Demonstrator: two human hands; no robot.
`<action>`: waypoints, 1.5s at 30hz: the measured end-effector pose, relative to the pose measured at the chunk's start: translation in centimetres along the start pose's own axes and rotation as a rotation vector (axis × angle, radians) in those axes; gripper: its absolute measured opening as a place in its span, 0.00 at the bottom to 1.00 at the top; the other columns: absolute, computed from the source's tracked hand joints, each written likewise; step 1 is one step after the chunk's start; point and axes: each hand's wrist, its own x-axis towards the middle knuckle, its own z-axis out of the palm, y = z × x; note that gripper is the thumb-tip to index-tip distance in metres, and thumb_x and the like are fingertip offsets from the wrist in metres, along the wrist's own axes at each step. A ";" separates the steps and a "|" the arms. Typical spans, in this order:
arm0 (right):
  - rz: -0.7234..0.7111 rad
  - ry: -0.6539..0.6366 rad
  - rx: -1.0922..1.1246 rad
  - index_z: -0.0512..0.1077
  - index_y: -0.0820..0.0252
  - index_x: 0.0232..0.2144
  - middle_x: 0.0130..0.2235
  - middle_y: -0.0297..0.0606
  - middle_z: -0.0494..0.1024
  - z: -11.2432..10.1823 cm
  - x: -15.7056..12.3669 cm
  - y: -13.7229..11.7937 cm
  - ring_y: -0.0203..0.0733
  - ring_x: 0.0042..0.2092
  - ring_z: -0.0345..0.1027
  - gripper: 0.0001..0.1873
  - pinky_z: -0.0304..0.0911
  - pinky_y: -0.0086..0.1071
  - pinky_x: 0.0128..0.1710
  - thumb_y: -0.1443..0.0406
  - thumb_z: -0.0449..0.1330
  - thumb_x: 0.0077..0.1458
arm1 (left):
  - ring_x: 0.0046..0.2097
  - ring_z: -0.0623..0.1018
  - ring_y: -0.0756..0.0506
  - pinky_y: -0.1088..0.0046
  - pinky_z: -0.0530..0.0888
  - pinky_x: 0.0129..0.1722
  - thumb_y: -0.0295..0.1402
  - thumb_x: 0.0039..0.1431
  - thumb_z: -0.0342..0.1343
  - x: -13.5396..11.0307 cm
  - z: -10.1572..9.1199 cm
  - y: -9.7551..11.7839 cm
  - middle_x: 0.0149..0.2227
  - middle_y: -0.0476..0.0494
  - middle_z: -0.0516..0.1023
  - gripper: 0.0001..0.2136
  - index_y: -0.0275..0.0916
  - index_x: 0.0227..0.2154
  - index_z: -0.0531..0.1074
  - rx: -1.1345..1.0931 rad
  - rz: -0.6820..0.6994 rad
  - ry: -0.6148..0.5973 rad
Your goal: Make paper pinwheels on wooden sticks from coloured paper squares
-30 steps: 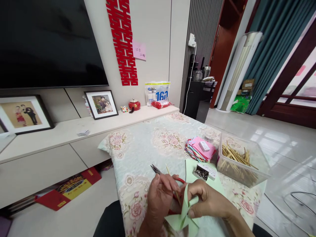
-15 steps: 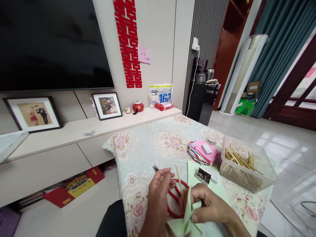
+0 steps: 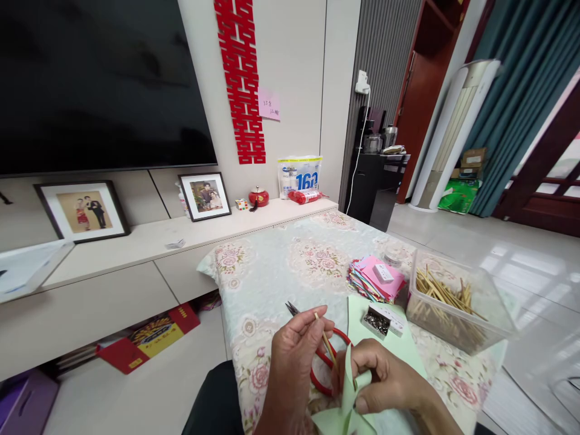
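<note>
My left hand [image 3: 296, 353] is closed, thumb and fingers pinching a thin straw-coloured stick [image 3: 327, 345] close to its upper end. The stick's lower end runs behind a folded light-green paper pinwheel [image 3: 348, 386]. My right hand [image 3: 387, 377] is closed on this paper, its thumb pressed at the middle where the curled flaps meet. Some of its fingers are behind the paper. Beneath both hands lie red-handled scissors [image 3: 322, 371], their dark tips pointing away past my left hand. Beside my right hand a small open box of metal pins [image 3: 377, 323] rests on a flat green sheet [image 3: 405, 347].
A stack of coloured paper squares [image 3: 376, 281] with a small white box on top lies further back. To the right stands a clear plastic bin [image 3: 457, 326] of sticks. A flowered cloth [image 3: 272, 278] covers the table, which meets a white cabinet [image 3: 181, 260] holding framed photos.
My left hand has closed from a loosely open pose and now pinches the stick near its top. The stick leans further left. My right hand stays on the paper; the view has shifted slightly.
</note>
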 end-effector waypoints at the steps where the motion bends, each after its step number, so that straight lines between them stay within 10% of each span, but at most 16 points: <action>1: 0.005 -0.001 -0.001 0.80 0.64 0.31 0.29 0.34 0.75 -0.1 0.0 0.0 0.38 0.31 0.65 0.20 0.62 0.29 0.34 0.52 0.71 0.44 | 0.31 0.78 0.47 0.74 0.74 0.33 0.42 0.51 0.67 -0.1 0.0 0.1 0.33 0.39 0.83 0.18 0.35 0.42 0.80 0.007 0.012 0.010; 11: 0.026 0.055 -0.037 0.78 0.64 0.28 0.27 0.33 0.72 -0.6 -0.4 -1.4 0.36 0.29 0.61 0.16 0.56 0.27 0.28 0.56 0.69 0.45 | 0.33 0.79 0.41 0.65 0.75 0.37 0.37 0.54 0.61 0.2 -2.6 1.6 0.32 0.39 0.83 0.08 0.39 0.33 0.80 0.397 0.152 0.096; 15: 0.064 0.065 -0.100 0.78 0.63 0.29 0.27 0.32 0.74 -0.2 -0.2 -1.6 0.35 0.29 0.62 0.11 0.58 0.26 0.30 0.61 0.69 0.45 | 0.54 0.74 0.30 0.42 0.57 0.59 0.28 0.55 0.58 0.3 -4.2 1.0 0.47 0.37 0.82 0.07 0.45 0.30 0.81 1.061 0.613 0.052; 19: 0.060 0.054 -0.146 0.78 0.63 0.29 0.27 0.31 0.74 0.3 0.3 -1.5 0.36 0.29 0.63 0.09 0.59 0.27 0.30 0.62 0.68 0.46 | 0.41 0.78 0.36 0.39 0.42 0.63 0.21 0.53 0.57 0.1 -3.8 -0.6 0.28 0.45 0.80 0.12 0.46 0.26 0.78 1.223 0.784 -0.276; 23: -0.044 0.075 -0.141 0.79 0.61 0.28 0.33 0.36 0.77 -0.5 0.0 -1.9 0.43 0.38 0.69 0.11 0.64 0.32 0.39 0.59 0.69 0.47 | 0.26 0.72 0.42 0.58 0.70 0.46 0.25 0.52 0.59 -0.2 -3.3 -0.4 0.22 0.45 0.74 0.08 0.45 0.23 0.77 1.038 0.656 -0.304; 26: -0.164 0.140 -0.115 0.79 0.60 0.29 0.35 0.39 0.78 -1.4 -0.6 -2.1 0.50 0.46 0.69 0.12 0.62 0.39 0.49 0.57 0.68 0.49 | 0.33 0.75 0.39 0.66 0.70 0.35 0.33 0.58 0.56 -0.5 -3.1 0.7 0.29 0.40 0.78 0.07 0.43 0.30 0.79 0.893 0.438 -0.106; 33: -0.260 0.248 -0.035 0.78 0.58 0.30 0.31 0.39 0.78 -0.6 -1.2 -3.0 0.45 0.34 0.71 0.10 0.66 0.37 0.36 0.57 0.67 0.53 | 0.22 0.63 0.52 0.78 0.59 0.20 0.43 0.48 0.67 -1.8 -1.0 1.0 0.20 0.51 0.68 0.20 0.39 0.42 0.81 0.057 -0.163 -0.128; 38: -0.461 0.261 -0.105 0.80 0.55 0.32 0.29 0.39 0.78 0.3 -0.8 -4.5 0.45 0.34 0.72 0.07 0.68 0.41 0.39 0.60 0.64 0.59 | 0.22 0.63 0.53 0.78 0.64 0.22 0.46 0.44 0.70 -3.1 0.2 1.5 0.18 0.53 0.65 0.21 0.39 0.41 0.82 -0.033 -0.249 -0.098; 45: -0.641 0.345 -0.255 0.79 0.57 0.34 0.30 0.39 0.78 1.4 -0.4 -6.1 0.44 0.35 0.72 0.04 0.68 0.43 0.39 0.66 0.63 0.60 | 0.33 0.77 0.47 0.74 0.73 0.33 0.40 0.49 0.68 -3.4 0.5 0.8 0.32 0.44 0.80 0.10 0.40 0.33 0.83 -0.032 -0.034 -0.166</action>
